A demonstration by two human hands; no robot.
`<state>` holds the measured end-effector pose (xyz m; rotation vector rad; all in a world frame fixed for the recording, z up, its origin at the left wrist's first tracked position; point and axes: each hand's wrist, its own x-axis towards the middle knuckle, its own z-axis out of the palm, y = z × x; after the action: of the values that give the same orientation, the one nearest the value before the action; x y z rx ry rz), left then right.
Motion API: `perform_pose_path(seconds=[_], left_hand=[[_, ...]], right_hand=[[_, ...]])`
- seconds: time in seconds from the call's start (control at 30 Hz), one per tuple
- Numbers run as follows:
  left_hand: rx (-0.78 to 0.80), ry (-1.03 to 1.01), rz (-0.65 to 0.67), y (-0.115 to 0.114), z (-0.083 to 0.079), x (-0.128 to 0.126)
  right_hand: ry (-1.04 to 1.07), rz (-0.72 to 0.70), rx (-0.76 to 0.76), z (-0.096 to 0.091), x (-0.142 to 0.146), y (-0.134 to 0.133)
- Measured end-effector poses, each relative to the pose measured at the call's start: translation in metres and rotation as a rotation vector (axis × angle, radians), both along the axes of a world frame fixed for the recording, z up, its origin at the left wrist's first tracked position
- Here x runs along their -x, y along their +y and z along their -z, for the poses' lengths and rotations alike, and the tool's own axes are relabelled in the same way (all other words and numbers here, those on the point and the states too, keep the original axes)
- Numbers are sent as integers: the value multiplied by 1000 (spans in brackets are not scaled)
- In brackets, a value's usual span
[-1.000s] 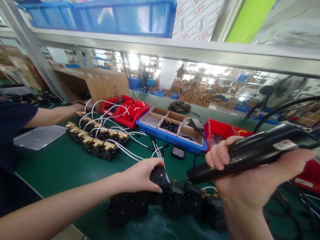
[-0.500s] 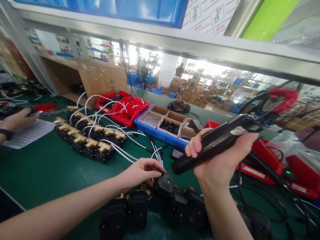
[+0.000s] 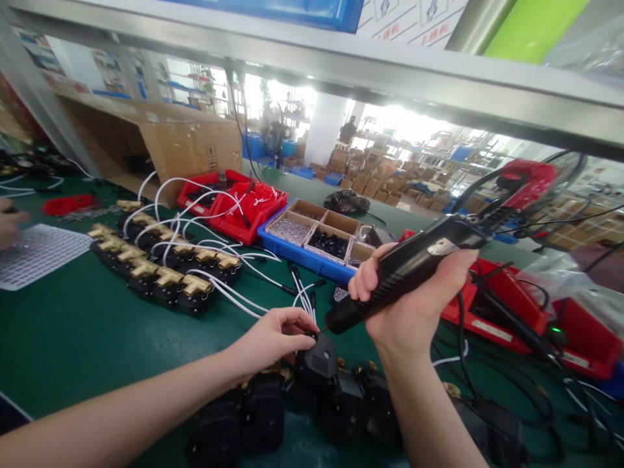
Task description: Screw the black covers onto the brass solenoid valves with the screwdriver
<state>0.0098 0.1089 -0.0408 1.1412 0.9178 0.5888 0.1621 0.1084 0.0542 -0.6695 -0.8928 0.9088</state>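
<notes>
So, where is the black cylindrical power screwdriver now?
In the head view, the screwdriver is right of centre, held in the right hand, pointing toward the fingers of the left hand.

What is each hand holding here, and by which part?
Right hand: a black power screwdriver, gripped around its body. Left hand: a small black piece beside the bit, pinched; the exact spot of that grip is mostly hidden.

Room over green tabletop (image 3: 92,341), white cables (image 3: 238,300) beyond.
</notes>
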Motion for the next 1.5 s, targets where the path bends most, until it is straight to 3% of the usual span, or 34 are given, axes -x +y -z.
perform_pose_path(seconds=[0.4, 0.93, 1.5], left_hand=[[121, -15, 6, -1, -1, 2], [121, -13, -84, -2, 7, 3], [115, 0, -98, -2, 2, -2]], right_hand=[[-4, -45, 8, 5, 4, 0], [-26, -60, -2, 6, 8, 2], [-25, -69, -14, 4, 8, -1]])
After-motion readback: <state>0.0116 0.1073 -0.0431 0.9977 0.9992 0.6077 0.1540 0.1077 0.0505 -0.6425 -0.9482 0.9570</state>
